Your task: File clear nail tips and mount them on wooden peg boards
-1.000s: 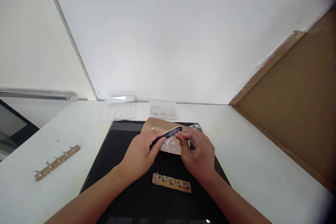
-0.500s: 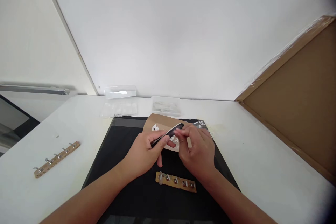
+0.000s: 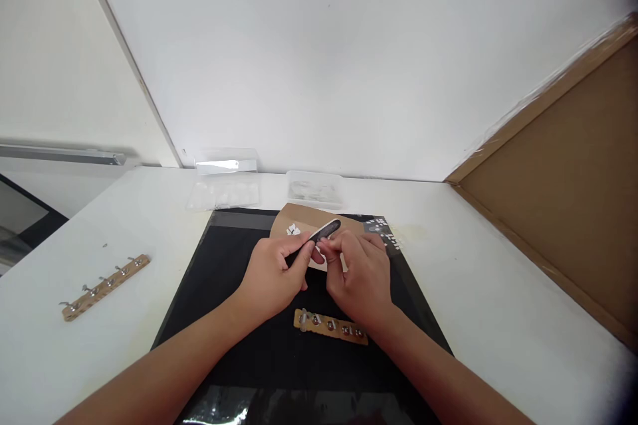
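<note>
A black nail file (image 3: 329,227) with a pale edge and a rounded end is gripped between the thumb and fingers of my left hand (image 3: 272,279), its free end slanting up to the right. My right hand (image 3: 363,279) is closed in a pinch beside the file, fingertips at its lower edge; whatever small thing they hold is too hidden to make out. Below both hands lies a narrow wooden strip (image 3: 323,327) bearing several small metal holders with shiny pieces. Brown paper (image 3: 304,214) with small white pieces (image 3: 293,230) rests behind my hands, partly covered by them.
A black mat (image 3: 219,272) lies under everything on the white table (image 3: 473,265). Another wooden strip with metal clips (image 3: 107,287) is at left. A clear plastic package (image 3: 224,192) and a shallow clear box (image 3: 314,187) stand at the back. Cardboard (image 3: 548,179) borders the right.
Both hands and the file have shifted slightly left in the view, and the right fingertips have come closer to the left hand along the file. The whole scene sits a little higher.
</note>
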A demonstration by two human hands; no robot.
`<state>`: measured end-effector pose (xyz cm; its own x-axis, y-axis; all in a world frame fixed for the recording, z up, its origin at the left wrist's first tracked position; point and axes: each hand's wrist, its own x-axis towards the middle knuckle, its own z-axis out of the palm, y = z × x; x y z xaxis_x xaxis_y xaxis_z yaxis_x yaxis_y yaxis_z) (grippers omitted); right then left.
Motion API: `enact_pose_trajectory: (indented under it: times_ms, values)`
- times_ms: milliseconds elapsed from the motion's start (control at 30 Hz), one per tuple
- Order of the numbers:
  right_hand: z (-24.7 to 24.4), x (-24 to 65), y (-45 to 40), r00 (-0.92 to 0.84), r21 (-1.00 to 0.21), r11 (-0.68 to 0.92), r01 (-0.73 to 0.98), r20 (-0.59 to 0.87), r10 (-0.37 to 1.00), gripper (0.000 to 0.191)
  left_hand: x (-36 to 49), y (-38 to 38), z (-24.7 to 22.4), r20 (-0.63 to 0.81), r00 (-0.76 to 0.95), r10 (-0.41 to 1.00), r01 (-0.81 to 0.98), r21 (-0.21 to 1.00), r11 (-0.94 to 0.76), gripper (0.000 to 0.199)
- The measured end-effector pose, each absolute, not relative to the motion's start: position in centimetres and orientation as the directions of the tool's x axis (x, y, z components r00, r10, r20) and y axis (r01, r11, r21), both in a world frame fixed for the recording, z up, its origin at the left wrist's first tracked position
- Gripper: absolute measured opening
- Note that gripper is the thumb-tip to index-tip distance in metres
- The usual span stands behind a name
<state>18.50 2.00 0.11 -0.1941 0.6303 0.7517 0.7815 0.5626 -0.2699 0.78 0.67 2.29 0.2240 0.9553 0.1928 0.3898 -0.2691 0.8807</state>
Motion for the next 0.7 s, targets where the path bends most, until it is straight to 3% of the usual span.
enact_pose_trajectory:
  times_ms: [167,700]
  values:
    - [0.23,18.68,2.16,-0.119,-0.308,0.521,0.796,0.765,0.633,0.018,0.73,0.68,2.2,0.331,0.201,0.922,0.453,0.803,-0.387,0.038]
    - [0.45,18.59,2.03,-0.107,-0.356,0.506,0.785,0.728,0.678,0.02,1.19,0.59,2.02,0.384,0.222,0.896,0.455,0.772,-0.444,0.034]
